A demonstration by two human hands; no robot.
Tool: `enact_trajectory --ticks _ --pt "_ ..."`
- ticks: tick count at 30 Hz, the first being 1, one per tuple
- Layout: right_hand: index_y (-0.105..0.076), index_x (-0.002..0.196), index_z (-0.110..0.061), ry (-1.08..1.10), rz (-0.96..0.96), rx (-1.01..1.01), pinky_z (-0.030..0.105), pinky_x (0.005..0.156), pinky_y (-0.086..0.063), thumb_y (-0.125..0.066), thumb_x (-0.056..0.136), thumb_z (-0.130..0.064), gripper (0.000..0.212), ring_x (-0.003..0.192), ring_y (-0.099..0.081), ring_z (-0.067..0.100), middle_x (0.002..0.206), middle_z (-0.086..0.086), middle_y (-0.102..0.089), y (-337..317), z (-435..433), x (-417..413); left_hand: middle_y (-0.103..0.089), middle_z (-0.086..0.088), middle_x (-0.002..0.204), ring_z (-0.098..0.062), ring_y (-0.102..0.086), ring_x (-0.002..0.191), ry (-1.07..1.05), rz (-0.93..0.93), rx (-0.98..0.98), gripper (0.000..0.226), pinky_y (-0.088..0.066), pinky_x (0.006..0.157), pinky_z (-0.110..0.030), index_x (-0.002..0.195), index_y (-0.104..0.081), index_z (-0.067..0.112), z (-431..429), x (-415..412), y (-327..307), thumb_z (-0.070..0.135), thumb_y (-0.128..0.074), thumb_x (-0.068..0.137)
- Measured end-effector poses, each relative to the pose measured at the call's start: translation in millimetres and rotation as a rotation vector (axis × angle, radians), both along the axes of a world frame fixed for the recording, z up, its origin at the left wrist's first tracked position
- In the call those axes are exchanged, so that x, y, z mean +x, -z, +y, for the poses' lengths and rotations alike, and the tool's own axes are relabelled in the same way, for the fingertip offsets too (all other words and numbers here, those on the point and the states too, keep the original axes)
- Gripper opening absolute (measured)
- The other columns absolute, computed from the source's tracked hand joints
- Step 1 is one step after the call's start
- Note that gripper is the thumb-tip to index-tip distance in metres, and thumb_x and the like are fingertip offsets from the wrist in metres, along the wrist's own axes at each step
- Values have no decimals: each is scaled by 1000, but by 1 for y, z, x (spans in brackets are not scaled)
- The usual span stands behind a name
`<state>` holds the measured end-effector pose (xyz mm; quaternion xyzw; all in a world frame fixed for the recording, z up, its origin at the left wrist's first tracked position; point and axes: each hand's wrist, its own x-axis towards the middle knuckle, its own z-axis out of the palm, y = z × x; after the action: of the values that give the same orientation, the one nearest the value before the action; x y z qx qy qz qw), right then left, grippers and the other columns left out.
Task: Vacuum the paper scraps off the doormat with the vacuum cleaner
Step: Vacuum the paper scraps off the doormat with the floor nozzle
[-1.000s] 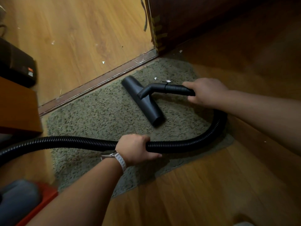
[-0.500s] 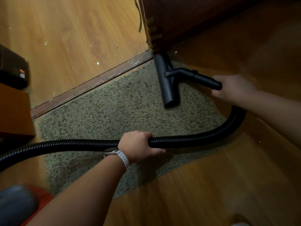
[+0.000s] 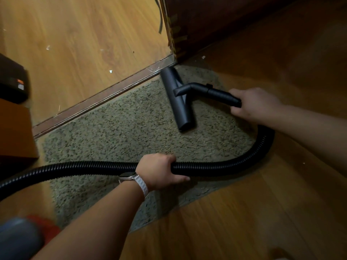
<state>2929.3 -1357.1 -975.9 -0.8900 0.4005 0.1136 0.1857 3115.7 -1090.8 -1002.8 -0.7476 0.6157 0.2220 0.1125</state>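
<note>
The left hand (image 3: 159, 171) reaches out low in front. Its fingers curl over the top of the black hose (image 3: 216, 167) and the thumb lies along the near side, so it is clamped on the hose. A watch (image 3: 131, 177) with a pale woven band sits on that wrist. The right hand (image 3: 255, 104) comes in from the right side, knuckles up, and is clamped round the end of the stiff black pipe (image 3: 216, 93). The pipe bends down into the long, smooth nozzle (image 3: 177, 102). The nozzle lies on the far right part of the doormat (image 3: 122, 128), with its far tip right by the foot of the dark brown door (image 3: 206, 19). The hose is ribbed like a spring. It loops from the right hand round the mat's right edge, then runs across the mat and off to the left. The doormat is shaggy, grey-green and speckled. A thin brown strip (image 3: 105, 98) runs along its far edge. Little white paper scraps (image 3: 111, 71) lie on the shiny wood floor (image 3: 75, 34) past the strip, and one more lies by the door's foot. At the left sits a black box (image 3: 13, 81) with a small orange label, but its writing is too small to read. Low on the left is a blurry grey and red shape (image 3: 18, 239).
</note>
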Motion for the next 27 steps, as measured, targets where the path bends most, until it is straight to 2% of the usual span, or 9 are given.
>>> enact_trajectory --ticks 4,7,11,14,17,22,27 --pt "-49 126 -35 -203 30 -27 30 53 -48 -58 94 -37 33 67 -54 14 79 -4 -54 -3 18 24 -56 12 76 -14 -61 75 40 9 64 58 -47 63 -28 86 -47 32 7 -1 -1 89 -48 71" --pt "-47 128 -37 -337 23 -37 33 59 -52 -56 93 -41 36 73 -57 15 84 -4 -55 2 33 31 -57 11 78 -15 -64 81 65 6 90 60 -48 66 -29 90 -54 31 12 -4 -1 87 -49 72" --pt "-40 138 -40 -391 52 -17 26 53 -38 -53 95 -43 45 78 -54 15 91 -4 -54 7 43 24 -60 10 78 -14 -60 73 98 7 104 60 -46 64 -29 87 -51 31 17 -8 1 89 -47 71" --pt "-39 141 -42 -340 42 -17 27 52 -37 -53 96 -43 47 75 -51 13 89 -6 -52 5 39 7 -63 10 81 -15 -64 78 85 7 98 64 -47 65 -28 97 -58 31 20 -11 0 89 -47 71" --pt "-37 146 -41 -202 32 -2 28 53 -38 -55 96 -42 52 74 -49 11 91 -6 -52 2 29 -16 -56 11 76 -15 -63 77 69 10 82 59 -47 64 -28 88 -51 31 19 -15 -4 88 -47 72" --pt "-51 134 -38 62 -49 36 32 56 -48 -60 95 -33 40 69 -52 15 81 -4 -55 0 5 -52 -57 11 71 -13 -57 67 14 5 37 62 -46 60 -27 84 -52 29 6 -18 -5 89 -46 71" --pt "-52 135 -37 207 -66 98 28 49 -36 -60 96 -32 41 64 -55 17 78 -2 -58 10 -4 -69 -58 10 70 -13 -58 67 12 -10 7 65 -44 57 -27 83 -53 28 -2 -17 -7 91 -45 69"
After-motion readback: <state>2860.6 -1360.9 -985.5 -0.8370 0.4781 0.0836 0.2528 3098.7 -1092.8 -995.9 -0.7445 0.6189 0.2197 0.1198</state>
